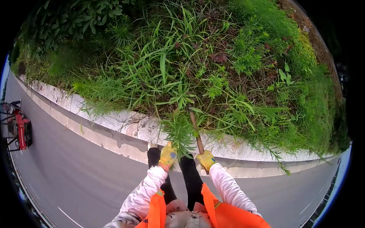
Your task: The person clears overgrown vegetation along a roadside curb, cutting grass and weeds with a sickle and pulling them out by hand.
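My left hand point(168, 155), in a yellow glove with a blue patch, is closed around a leafy green weed point(179, 131) in front of my legs. The weed's feathery top spreads upward over the curb. My right hand point(206, 160), gloved in yellow too, grips a wooden tool handle point(196, 133). That handle slants up and away into the grass point(163, 64), where its far end is hidden, so I cannot tell the tool's kind.
A pale stone curb point(140, 125) borders the overgrown bed. Grey road point(87, 171) runs behind and beside my legs. At the far left stands a red vehicle point(23, 129). A dark leafy bush point(76, 19) grows at upper left, and bare soil point(319, 41) shows at upper right.
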`<state>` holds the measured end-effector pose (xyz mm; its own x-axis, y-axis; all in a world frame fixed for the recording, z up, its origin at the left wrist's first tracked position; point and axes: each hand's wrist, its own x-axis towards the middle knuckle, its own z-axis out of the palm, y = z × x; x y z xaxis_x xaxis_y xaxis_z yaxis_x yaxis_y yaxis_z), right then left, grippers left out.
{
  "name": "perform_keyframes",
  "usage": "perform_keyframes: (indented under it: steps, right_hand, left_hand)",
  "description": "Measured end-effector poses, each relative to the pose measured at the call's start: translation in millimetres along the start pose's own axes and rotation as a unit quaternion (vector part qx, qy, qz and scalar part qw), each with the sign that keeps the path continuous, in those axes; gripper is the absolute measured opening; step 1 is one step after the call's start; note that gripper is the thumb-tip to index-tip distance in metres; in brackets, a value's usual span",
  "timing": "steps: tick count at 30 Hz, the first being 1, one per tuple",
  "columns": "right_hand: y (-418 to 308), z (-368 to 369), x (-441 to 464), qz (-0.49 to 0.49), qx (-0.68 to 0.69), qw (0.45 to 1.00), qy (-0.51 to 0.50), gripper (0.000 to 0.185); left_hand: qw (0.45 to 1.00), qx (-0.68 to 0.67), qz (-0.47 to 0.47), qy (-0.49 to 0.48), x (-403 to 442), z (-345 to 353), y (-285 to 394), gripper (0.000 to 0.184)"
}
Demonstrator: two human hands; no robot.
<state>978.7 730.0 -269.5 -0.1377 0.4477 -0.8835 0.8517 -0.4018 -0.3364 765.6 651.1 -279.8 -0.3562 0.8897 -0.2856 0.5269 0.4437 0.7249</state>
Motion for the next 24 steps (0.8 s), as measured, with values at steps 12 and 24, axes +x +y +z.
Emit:
perform_keyframes:
  steps: [12,24]
  right_hand:
    - [125.7,-11.9,-155.1,0.148,0.056,0.986,0.045,0.027]
    - [124.4,0.1,-200.3,0.068,0.04,0.96,0.268,0.022]
  left_hand:
    - [0.937,-0.286,-0.171,-0.105,-104.8,-6.4,-21.6,0.024]
    - [0.826,-0.513,-0.013,-0.234,-44.0,-50.7,207.2,0.019]
